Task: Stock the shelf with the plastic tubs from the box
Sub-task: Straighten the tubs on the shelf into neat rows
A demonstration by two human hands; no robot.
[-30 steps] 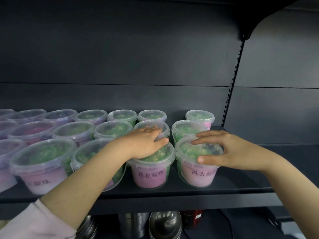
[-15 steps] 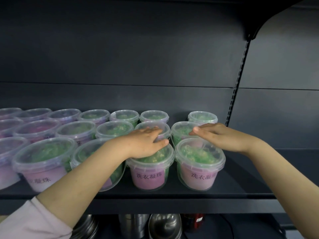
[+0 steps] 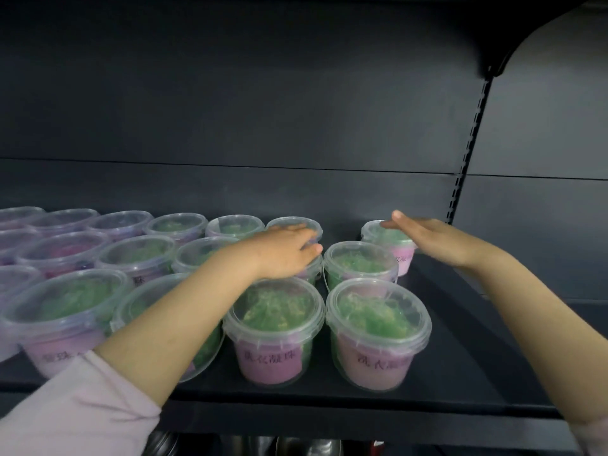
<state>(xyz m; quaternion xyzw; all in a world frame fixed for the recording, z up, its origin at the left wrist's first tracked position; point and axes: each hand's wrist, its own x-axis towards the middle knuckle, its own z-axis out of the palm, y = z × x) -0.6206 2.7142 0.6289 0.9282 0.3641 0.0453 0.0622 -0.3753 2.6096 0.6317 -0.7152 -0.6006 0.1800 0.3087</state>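
Several clear plastic tubs with green and pink contents stand in rows on the dark shelf point(image 3: 460, 350). My left hand point(image 3: 279, 251) lies flat, palm down, on the lid of a middle-row tub point(image 3: 311, 268), hiding most of it. My right hand point(image 3: 427, 238) reaches to the back-right tub point(image 3: 391, 240), fingers straight and resting on its lid and right side. Two front tubs, one point(image 3: 274, 330) and another point(image 3: 378, 334), stand near the shelf's front edge, untouched. Whether either hand grips is not visible; both look flat. The box is out of view.
A dark back panel and a slotted upright point(image 3: 467, 149) bound the shelf at the right. Bare shelf surface lies right of the tubs. Below the shelf edge, metal containers point(image 3: 296, 447) show.
My right hand moved from the front-right tub's lid back to the rearmost right tub. My left hand slid from the front tub back to the middle-row tub.
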